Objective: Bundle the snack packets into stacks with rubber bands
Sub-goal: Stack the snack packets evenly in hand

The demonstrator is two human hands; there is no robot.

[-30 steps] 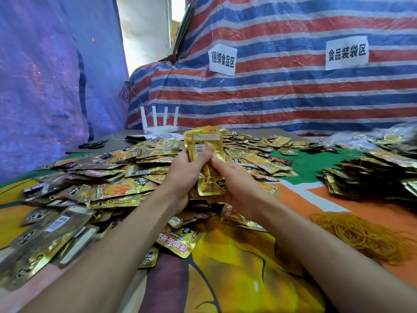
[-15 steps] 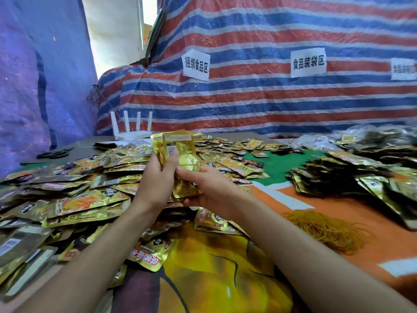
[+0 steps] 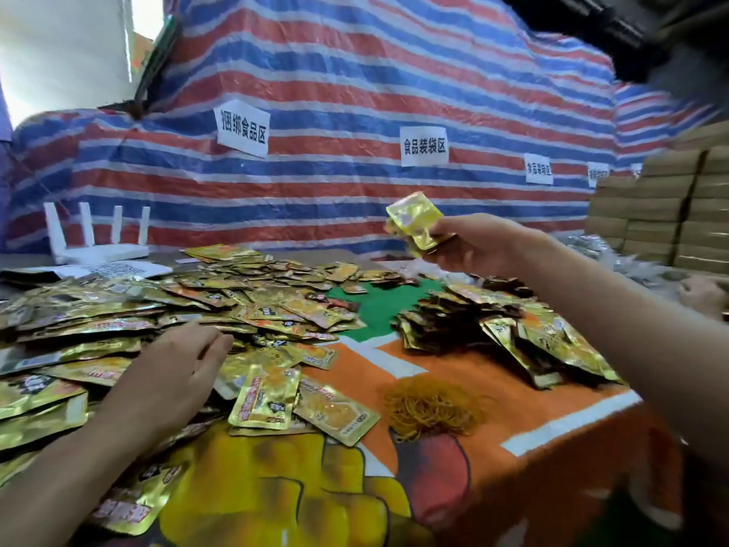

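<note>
Moved: your right hand (image 3: 473, 246) swung rightward, gripping packet stack (image 3: 414, 225) aloft | left hand (image 3: 177, 373), fingers straight, over loose packets (image 3: 118, 321) | risk: one-handed pinch may let stack fan out.

The loose packets (image 3: 157, 309) spread over the left half of the bench (image 3: 520, 388), and my left hand (image 3: 177, 373) lies over their near part. To the right sits the heap of stacks (image 3: 493, 321), with the rubber bands (image 3: 430, 404) in front of it, nearer me. My right hand (image 3: 481, 246) holds a stack (image 3: 414, 223) in its fingers (image 3: 453, 227), raised above that heap. The router (image 3: 98, 246) stands behind the loose packets, and the boxes (image 3: 670, 207) are piled at the far right.
</note>
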